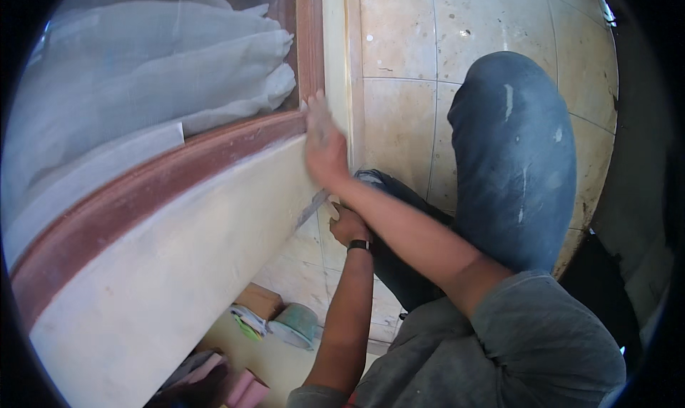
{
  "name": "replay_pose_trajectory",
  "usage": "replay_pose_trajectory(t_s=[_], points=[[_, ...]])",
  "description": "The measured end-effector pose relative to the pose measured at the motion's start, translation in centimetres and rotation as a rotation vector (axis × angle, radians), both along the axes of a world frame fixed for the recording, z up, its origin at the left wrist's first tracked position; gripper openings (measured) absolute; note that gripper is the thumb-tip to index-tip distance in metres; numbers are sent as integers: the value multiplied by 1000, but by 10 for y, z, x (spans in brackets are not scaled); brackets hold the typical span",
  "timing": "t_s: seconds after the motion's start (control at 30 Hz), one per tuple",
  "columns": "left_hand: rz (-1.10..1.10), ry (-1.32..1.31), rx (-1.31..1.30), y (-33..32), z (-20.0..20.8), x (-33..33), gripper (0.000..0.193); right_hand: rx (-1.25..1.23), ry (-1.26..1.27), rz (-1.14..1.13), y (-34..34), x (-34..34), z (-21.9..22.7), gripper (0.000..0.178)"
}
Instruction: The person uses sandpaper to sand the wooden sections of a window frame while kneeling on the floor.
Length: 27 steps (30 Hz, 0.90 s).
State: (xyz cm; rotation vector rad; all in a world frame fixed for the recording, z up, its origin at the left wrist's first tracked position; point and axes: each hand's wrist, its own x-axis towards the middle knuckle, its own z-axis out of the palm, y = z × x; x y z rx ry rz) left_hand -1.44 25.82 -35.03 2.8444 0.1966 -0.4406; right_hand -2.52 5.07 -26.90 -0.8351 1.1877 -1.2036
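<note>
Putty knife (312,208), thin grey blade, gripped in left hand (348,226) low against cream wall (178,265), reddish-brown window frame (143,187) touched by flat open right hand (325,148), beige tiled floor (407,115) seen below, white curtain (143,73) behind glass.

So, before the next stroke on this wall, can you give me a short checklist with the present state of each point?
1. Right hand flat against the wall corner beside the brown wooden frame: ok.
2. Left hand gripping the flat metal blade low on the cream wall: ok, though the grip itself is partly hidden.
3. Blade edge in contact with the wall: cannot tell, blurred.
4. White cloth behind the frame kept away from both hands: ok.
5. Green tub and cardboard box on the floor apart from the knees: ok.
</note>
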Motion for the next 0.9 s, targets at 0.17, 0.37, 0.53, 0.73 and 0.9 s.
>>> replay_pose_trajectory(t_s=[0.17,0.37,0.53,0.73,0.9], points=[[-105,-306,-3,6,-8,-16,71,-198,-78,17,42,4,51,43],[67,6,-22,-13,13,-8,84,-320,219,126,7,-16,-8,49],[-84,10,12,-4,5,-3,85,-310,75,93,23,-15,15,47],[-133,27,11,-1,11,-7,74,-351,-88,106,5,-19,54,41],[38,-1,52,-16,7,-7,75,-248,184,137,-11,-25,15,39]])
